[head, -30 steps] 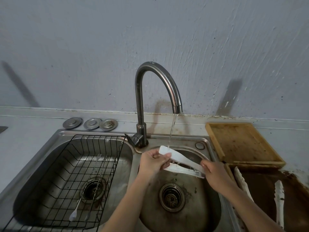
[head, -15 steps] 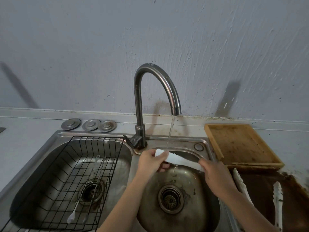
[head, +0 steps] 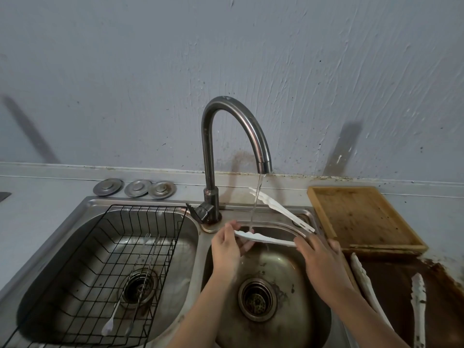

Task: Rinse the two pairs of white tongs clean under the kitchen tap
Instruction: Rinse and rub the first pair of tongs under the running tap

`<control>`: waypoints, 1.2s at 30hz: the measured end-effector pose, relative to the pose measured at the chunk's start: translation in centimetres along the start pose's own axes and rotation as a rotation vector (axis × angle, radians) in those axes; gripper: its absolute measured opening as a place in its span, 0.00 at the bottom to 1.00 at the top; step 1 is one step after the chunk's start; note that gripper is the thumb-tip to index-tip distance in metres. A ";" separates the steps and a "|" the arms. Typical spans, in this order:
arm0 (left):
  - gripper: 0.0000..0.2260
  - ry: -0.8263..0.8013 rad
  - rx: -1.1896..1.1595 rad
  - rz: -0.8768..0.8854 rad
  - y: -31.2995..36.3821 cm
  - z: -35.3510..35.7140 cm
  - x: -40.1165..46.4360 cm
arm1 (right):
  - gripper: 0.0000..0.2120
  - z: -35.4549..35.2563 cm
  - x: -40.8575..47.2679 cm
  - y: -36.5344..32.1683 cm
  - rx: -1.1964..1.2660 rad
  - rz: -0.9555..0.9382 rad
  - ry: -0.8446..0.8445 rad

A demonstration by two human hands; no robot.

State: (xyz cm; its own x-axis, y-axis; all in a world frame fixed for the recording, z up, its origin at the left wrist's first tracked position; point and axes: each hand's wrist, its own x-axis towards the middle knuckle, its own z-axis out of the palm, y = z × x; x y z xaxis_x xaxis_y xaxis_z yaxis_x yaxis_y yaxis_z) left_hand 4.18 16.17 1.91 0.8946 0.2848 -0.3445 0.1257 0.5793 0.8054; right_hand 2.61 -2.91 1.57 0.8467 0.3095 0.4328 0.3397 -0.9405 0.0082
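Note:
One pair of white tongs (head: 281, 212) is spread wide open above the right sink bowl (head: 301, 285). Water runs from the curved steel tap (head: 233, 136) past the upper arm onto the lower arm's tip. My left hand (head: 229, 244) pinches the lower arm near its tip. My right hand (head: 324, 262) grips the hinge end, which it hides. The second pair of white tongs (head: 419, 302) lies spread open on the dark, stained counter at the right, partly behind my right forearm.
A wooden tray (head: 361, 217) sits on the counter right of the sink. The left bowl holds a black wire rack (head: 120, 259) with long thin utensils (head: 130, 292) in it. Three metal sink plugs (head: 135, 188) lie behind it by the wall.
The tongs were pressed nearly closed between my hands; now they have sprung wide open, the upper arm raised toward the spout. My left hand now holds only the lower arm.

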 end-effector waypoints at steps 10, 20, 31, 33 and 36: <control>0.15 -0.044 -0.083 -0.042 0.1 0.2 -0.1 | 0.11 0.3 -0.4 0.1 0.253 -0.022 0.081; 0.17 -0.139 0.115 0.118 0.2 0.2 -0.5 | 0.20 -1.5 3.8 -0.1 0.636 0.612 -0.522; 0.16 -0.121 0.400 0.074 0.8 -0.6 1.0 | 0.07 -0.7 3.5 -0.5 0.882 0.750 -0.272; 0.15 -0.123 0.547 0.059 1.7 -0.8 1.2 | 0.05 -0.5 3.3 -0.4 0.920 0.737 -0.202; 0.15 -0.163 0.694 0.090 3.2 -1.1 1.1 | 0.03 -0.3 3.0 -0.8 0.930 0.675 -0.155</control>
State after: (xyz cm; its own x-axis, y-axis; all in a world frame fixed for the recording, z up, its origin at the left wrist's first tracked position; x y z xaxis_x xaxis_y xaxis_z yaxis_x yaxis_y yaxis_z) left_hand 5.13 19.17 3.61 0.9601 0.1599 -0.2294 0.2437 -0.0760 0.9669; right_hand 4.71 -1.28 3.14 0.9898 -0.1413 -0.0194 -0.0849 -0.4746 -0.8761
